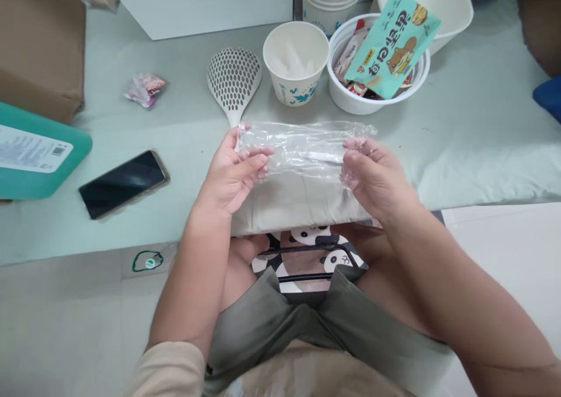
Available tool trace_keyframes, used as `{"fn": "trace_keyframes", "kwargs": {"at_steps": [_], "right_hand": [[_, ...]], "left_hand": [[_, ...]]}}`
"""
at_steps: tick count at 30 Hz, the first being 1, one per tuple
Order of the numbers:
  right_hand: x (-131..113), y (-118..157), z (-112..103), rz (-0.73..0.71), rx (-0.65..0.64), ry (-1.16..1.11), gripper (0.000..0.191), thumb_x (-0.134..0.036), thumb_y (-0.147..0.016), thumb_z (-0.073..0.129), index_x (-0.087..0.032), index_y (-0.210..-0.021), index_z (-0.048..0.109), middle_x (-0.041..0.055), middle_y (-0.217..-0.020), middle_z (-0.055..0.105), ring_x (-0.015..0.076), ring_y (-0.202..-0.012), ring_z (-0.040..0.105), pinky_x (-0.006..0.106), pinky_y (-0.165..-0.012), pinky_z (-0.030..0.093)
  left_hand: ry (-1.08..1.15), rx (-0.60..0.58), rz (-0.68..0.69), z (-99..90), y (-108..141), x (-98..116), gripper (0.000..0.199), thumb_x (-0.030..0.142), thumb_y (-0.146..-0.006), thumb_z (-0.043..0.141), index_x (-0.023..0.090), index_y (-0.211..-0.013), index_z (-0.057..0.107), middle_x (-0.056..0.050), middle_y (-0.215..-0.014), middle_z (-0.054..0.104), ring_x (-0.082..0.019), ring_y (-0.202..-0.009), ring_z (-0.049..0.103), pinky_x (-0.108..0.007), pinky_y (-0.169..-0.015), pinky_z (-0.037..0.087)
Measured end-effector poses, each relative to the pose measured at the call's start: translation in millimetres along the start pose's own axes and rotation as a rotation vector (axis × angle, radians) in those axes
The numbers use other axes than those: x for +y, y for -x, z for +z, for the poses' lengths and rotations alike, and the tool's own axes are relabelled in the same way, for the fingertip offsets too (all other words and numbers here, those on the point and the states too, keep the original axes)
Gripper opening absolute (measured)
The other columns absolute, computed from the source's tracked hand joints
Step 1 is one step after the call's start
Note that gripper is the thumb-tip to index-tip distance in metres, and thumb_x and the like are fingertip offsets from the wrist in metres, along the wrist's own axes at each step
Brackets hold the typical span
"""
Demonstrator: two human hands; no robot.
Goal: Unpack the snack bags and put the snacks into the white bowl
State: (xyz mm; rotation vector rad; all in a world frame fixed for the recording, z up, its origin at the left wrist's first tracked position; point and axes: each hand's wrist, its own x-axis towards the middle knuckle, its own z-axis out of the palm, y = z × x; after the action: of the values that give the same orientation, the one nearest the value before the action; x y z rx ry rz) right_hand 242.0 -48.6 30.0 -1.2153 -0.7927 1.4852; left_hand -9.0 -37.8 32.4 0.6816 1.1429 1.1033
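A clear, crinkled plastic wrapper [302,148] is stretched sideways above the table's front edge, with something white and narrow inside toward its right. My left hand [239,172] pinches its left end between thumb and fingers. The right end is gripped by my right hand [370,172], thumb on top. Just behind my left hand lies a white slotted skimmer [234,81], its handle partly hidden by the hand. Beyond the wrapper stands a paper cup [295,64] holding translucent white pieces. To its right, a white bowl [350,96] holds small packets and a teal snack pouch [394,46].
On the table [188,151] at left are a black phone [123,183], small wrapped packets [145,89], a teal container [39,151] and a cardboard box [41,46]. Stacked cups [333,2], a white tub [447,11] and a white box [201,5] stand at the back.
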Motion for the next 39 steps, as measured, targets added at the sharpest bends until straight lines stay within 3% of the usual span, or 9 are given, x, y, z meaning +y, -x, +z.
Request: {"fn": "trace_keyframes", "kwargs": {"at_steps": [3, 7, 9, 12, 17, 25, 33, 39], "right_hand": [[1, -1, -2, -0.073, 0.024, 0.03, 0.036, -0.03, -0.065, 0.092, -0.023, -0.08, 0.06, -0.0066, -0.073, 0.054, 0.0063, -0.058, 0.047, 0.022, -0.052, 0.038], [2, -3, -3, -0.041, 0.018, -0.009, 0.049, -0.037, -0.063, 0.094, -0.029, -0.099, 0.062, -0.0079, -0.072, 0.054, 0.0099, -0.059, 0.047, 0.026, -0.054, 0.04], [0, -2, -1, 0.026, -0.024, -0.008, 0.058, -0.036, -0.06, 0.096, -0.03, -0.107, 0.063, -0.0083, -0.071, 0.055, 0.0102, -0.059, 0.048, 0.027, -0.056, 0.041], [-6, 2, 3, 0.068, -0.044, 0.013, 0.052, -0.032, -0.056, 0.098, -0.026, -0.099, 0.068, -0.007, -0.071, 0.057, 0.0085, -0.059, 0.046, 0.028, -0.057, 0.041], [-11, 5, 6, 0.161, -0.053, -0.01, 0.036, -0.029, -0.058, 0.093, -0.023, -0.088, 0.073, -0.0064, -0.063, 0.056, 0.0077, -0.056, 0.048, 0.025, -0.052, 0.04], [-9, 5, 4, 0.123, -0.051, 0.056, 0.022, -0.029, -0.07, 0.08, -0.023, -0.088, 0.069, -0.0099, -0.05, 0.043, 0.0065, -0.044, 0.038, 0.022, -0.042, 0.032], [-14, 5, 3, 0.103, -0.087, -0.01, 0.023, -0.033, -0.071, 0.08, -0.028, -0.088, 0.065, -0.0101, -0.047, 0.039, 0.0084, -0.042, 0.034, 0.025, -0.043, 0.031], [-13, 5, 1, 0.065, -0.094, -0.035, 0.019, -0.034, -0.074, 0.078, -0.029, -0.085, 0.062, -0.0098, -0.046, 0.037, 0.0086, -0.04, 0.031, 0.026, -0.043, 0.03]], "left_hand": [[-0.031, 0.024, 0.045, -0.8, -1, -2, 0.07, 0.01, -0.064, 0.089, 0.032, -0.123, 0.058, 0.006, -0.082, 0.076, -0.01, -0.061, 0.068, -0.022, -0.06, 0.056], [-0.016, 0.038, 0.097, -0.1, 0, 1, 0.068, 0.013, -0.063, 0.09, 0.033, -0.121, 0.062, 0.007, -0.081, 0.077, -0.012, -0.064, 0.071, -0.023, -0.063, 0.059], [-0.027, 0.029, 0.031, 1.1, 2, 4, 0.059, 0.016, -0.062, 0.091, 0.027, -0.115, 0.067, 0.004, -0.082, 0.078, -0.011, -0.063, 0.071, -0.022, -0.063, 0.059], [-0.121, -0.005, -0.086, 3.5, 4, 6, 0.034, 0.025, -0.069, 0.089, 0.018, -0.097, 0.071, -0.001, -0.082, 0.078, -0.01, -0.062, 0.07, -0.02, -0.062, 0.058], [-0.244, -0.002, -0.02, 6.3, 6, 5, 0.017, 0.026, -0.076, 0.081, 0.017, -0.085, 0.07, 0.0, -0.073, 0.076, -0.01, -0.057, 0.069, -0.018, -0.055, 0.055], [-0.194, -0.013, 0.038, 4.0, 3, 6, 0.016, 0.02, -0.074, 0.077, 0.02, -0.089, 0.07, 0.004, -0.057, 0.07, -0.008, -0.038, 0.057, -0.016, -0.037, 0.042], [-0.087, -0.109, 0.098, -0.3, 0, 4, 0.022, 0.033, -0.074, 0.085, 0.025, -0.089, 0.072, 0.007, -0.057, 0.072, -0.007, -0.033, 0.054, -0.016, -0.03, 0.036], [-0.018, -0.16, 0.173, -0.6, -2, 1, 0.028, 0.043, -0.07, 0.093, 0.026, -0.082, 0.076, 0.005, -0.057, 0.073, -0.008, -0.036, 0.058, -0.015, -0.032, 0.041]]}}
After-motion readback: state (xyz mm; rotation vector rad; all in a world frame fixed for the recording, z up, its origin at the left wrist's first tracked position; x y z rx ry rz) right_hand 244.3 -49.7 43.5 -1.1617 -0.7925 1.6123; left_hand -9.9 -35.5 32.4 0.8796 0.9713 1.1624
